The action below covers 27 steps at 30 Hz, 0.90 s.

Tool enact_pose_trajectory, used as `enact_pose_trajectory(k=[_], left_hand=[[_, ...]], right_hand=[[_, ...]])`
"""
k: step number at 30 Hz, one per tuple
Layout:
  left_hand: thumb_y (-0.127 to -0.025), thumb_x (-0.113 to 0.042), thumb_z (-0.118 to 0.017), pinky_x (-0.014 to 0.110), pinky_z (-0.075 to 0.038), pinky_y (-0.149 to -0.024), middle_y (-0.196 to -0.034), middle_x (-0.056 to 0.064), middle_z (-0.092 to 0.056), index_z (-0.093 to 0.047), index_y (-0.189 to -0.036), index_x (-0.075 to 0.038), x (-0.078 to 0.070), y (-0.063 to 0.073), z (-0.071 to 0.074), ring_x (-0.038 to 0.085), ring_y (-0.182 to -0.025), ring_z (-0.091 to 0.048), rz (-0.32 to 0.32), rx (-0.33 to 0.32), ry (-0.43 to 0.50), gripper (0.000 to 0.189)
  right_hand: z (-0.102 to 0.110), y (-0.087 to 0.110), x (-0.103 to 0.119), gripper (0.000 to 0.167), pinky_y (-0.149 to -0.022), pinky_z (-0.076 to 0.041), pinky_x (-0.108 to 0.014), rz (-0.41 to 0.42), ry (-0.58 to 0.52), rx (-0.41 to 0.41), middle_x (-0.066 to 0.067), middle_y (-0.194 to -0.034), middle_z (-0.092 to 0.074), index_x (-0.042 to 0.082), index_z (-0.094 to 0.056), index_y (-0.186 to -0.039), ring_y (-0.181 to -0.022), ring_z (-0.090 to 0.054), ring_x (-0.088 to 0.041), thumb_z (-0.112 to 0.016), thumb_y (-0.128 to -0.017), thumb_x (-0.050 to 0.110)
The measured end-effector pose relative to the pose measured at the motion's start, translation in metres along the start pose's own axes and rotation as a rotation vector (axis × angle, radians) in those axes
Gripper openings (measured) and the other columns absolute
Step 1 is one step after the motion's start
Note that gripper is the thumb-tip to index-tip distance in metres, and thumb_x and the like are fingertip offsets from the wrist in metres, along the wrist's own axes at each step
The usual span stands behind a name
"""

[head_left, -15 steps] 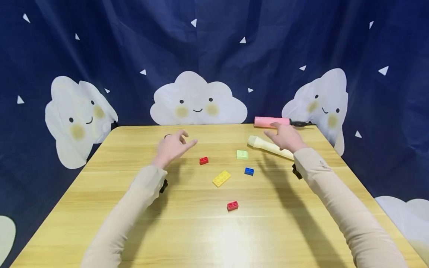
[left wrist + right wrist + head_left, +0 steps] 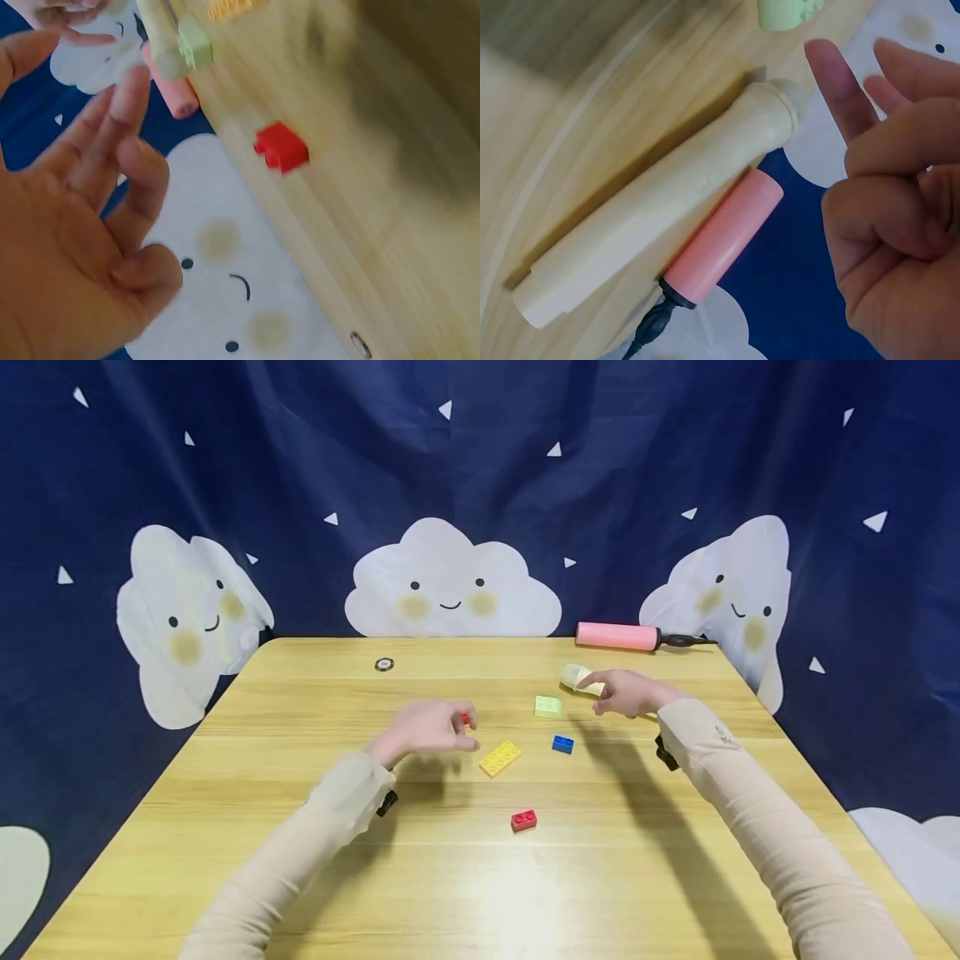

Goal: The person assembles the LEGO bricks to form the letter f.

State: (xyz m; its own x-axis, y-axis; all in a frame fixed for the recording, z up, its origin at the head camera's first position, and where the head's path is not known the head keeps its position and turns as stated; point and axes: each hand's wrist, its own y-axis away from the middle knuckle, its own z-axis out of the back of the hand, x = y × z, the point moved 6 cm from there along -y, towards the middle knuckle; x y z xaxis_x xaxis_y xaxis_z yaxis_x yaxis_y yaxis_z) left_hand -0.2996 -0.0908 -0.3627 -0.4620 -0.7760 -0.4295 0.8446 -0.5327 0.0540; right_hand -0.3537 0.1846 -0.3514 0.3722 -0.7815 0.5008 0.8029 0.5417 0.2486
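Observation:
My left hand [image 2: 426,727] hovers over the table's left middle, fingers loosely bent with nothing in them. It partly covers a small red toy brick [image 2: 466,719], seen whole as a red brick [image 2: 281,147] apart from the fingers in the left wrist view. My right hand [image 2: 628,692], also holding nothing, is above a cream microphone-shaped stick [image 2: 660,187] and hides much of it in the head view. Near the hands lie a yellow brick [image 2: 500,758], a pale green brick [image 2: 547,707] and a blue brick [image 2: 562,744]. Closer to me is another red brick [image 2: 523,820].
A pink hand pump [image 2: 617,636] with a black nozzle lies along the back right edge of the wooden table [image 2: 420,893]. Toward the back left is a small round black-and-white disc [image 2: 384,664]. A dark blue cloud-patterned curtain [image 2: 510,477] hangs behind.
My left hand has come nearer and to the right, over the far red brick, uncovering the disc. My right hand has lowered slightly nearer and left, off the pink pump. The view has shifted slightly.

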Motion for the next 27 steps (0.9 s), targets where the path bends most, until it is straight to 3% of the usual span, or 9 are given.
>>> enact_pose_trajectory(k=[4,7,10,11,13,18,27], left_hand=[[-0.081,-0.028,-0.068,0.026,-0.039,-0.061,-0.084,-0.008,-0.066,-0.060,-0.111,-0.014,-0.013,0.001,-0.016,0.012,-0.064,-0.052,-0.114,0.134,0.181,0.034],[-0.083,-0.015,-0.069,0.025,-0.042,-0.060,-0.086,-0.001,-0.066,-0.057,-0.117,-0.008,-0.023,0.002,-0.027,0.012,-0.057,-0.050,-0.186,0.249,0.332,0.036],[-0.083,-0.008,-0.070,0.025,-0.044,-0.053,-0.092,0.007,-0.066,-0.055,-0.120,-0.009,-0.033,0.003,-0.040,0.012,-0.050,-0.048,-0.229,0.346,0.409,0.040],[-0.082,-0.007,-0.070,0.025,-0.044,-0.051,-0.093,0.009,-0.066,-0.054,-0.120,-0.011,-0.035,0.002,-0.044,0.012,-0.050,-0.049,-0.241,0.370,0.416,0.041],[-0.082,-0.006,-0.071,0.025,-0.045,-0.048,-0.095,0.010,-0.064,-0.054,-0.121,-0.014,-0.038,0.001,-0.052,0.011,-0.050,-0.049,-0.250,0.411,0.412,0.044],[-0.080,-0.003,-0.071,0.020,-0.043,-0.046,-0.084,0.000,-0.061,-0.055,-0.124,-0.017,-0.046,-0.002,-0.067,0.008,-0.050,-0.048,-0.249,0.473,0.320,0.049],[-0.077,-0.004,-0.074,0.018,-0.040,-0.050,-0.064,-0.011,-0.055,-0.056,-0.122,-0.027,-0.052,-0.009,-0.091,0.003,-0.048,-0.046,-0.237,0.527,0.204,0.054]], right_hand=[[-0.013,-0.002,-0.004,0.049,-0.046,-0.038,-0.023,-0.025,-0.060,0.087,-0.022,-0.106,-0.067,0.000,-0.044,-0.139,-0.045,-0.039,-0.007,-0.056,-0.091,0.002],[-0.021,-0.005,-0.006,0.049,-0.049,-0.045,-0.028,-0.014,-0.086,0.129,-0.024,-0.110,-0.065,0.000,-0.044,-0.138,-0.059,-0.055,-0.013,-0.058,-0.091,0.002],[-0.028,-0.006,-0.009,0.050,-0.050,-0.047,-0.028,-0.012,-0.123,0.163,-0.024,-0.111,-0.064,-0.001,-0.044,-0.137,-0.076,-0.062,-0.021,-0.060,-0.089,0.000],[-0.030,-0.007,-0.010,0.050,-0.050,-0.046,-0.027,-0.014,-0.137,0.171,-0.025,-0.111,-0.063,-0.001,-0.044,-0.137,-0.079,-0.063,-0.022,-0.060,-0.089,-0.001],[-0.035,-0.008,-0.013,0.051,-0.049,-0.045,-0.025,-0.011,-0.144,0.190,-0.024,-0.111,-0.063,-0.001,-0.044,-0.136,-0.070,-0.061,-0.019,-0.060,-0.088,-0.002],[-0.047,-0.013,-0.015,0.051,-0.049,-0.044,-0.024,0.009,-0.111,0.229,-0.022,-0.109,-0.065,0.001,-0.046,-0.135,-0.050,-0.048,-0.010,-0.059,-0.087,-0.005],[-0.057,-0.020,-0.017,0.049,-0.050,-0.048,-0.028,0.004,-0.130,0.230,-0.016,-0.102,-0.062,0.003,-0.047,-0.134,-0.049,-0.049,-0.010,-0.058,-0.087,-0.007]])
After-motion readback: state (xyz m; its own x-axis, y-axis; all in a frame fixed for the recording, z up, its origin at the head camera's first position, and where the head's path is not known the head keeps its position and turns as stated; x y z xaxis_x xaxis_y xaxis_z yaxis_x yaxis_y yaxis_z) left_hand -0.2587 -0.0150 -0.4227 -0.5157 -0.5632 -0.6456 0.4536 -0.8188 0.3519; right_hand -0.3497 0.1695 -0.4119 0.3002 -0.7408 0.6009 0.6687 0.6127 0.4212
